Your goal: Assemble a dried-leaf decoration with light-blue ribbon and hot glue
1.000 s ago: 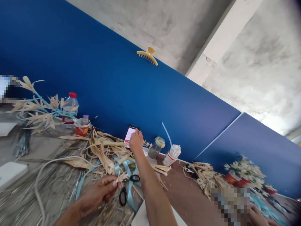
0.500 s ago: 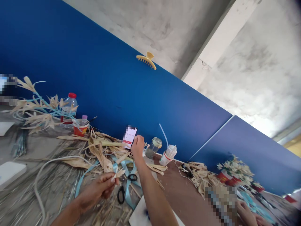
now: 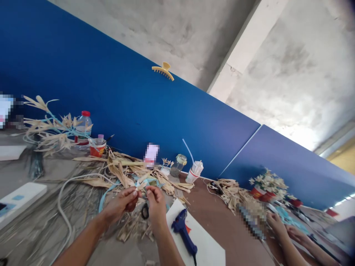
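My left hand [image 3: 128,199] pinches a small pale corn-husk flower [image 3: 141,185] between thumb and fingers. Right beside it, my right hand [image 3: 155,201] has its fingertips closed at the flower's other side, though its exact grip is partly hidden. Dry corn husks [image 3: 118,170] lie heaped just beyond both hands, with light blue ribbon [image 3: 104,197] among them. Black scissor handles [image 3: 144,211] show between my wrists. To the right of my right forearm, a blue glue gun [image 3: 183,231] rests on a white board [image 3: 209,249].
Against the blue partition [image 3: 124,92] stand a phone [image 3: 151,155], a glass jar [image 3: 179,165], a white cup [image 3: 192,176], a red cup [image 3: 97,149] and a bottle [image 3: 83,127]. A white cable [image 3: 59,205] and power strip [image 3: 23,201] lie left. A co-worker's hands [image 3: 277,223] are at right.
My right hand has come back from the phone to the flower in my left hand. The view has shifted, and the glue gun now shows beside my right forearm.
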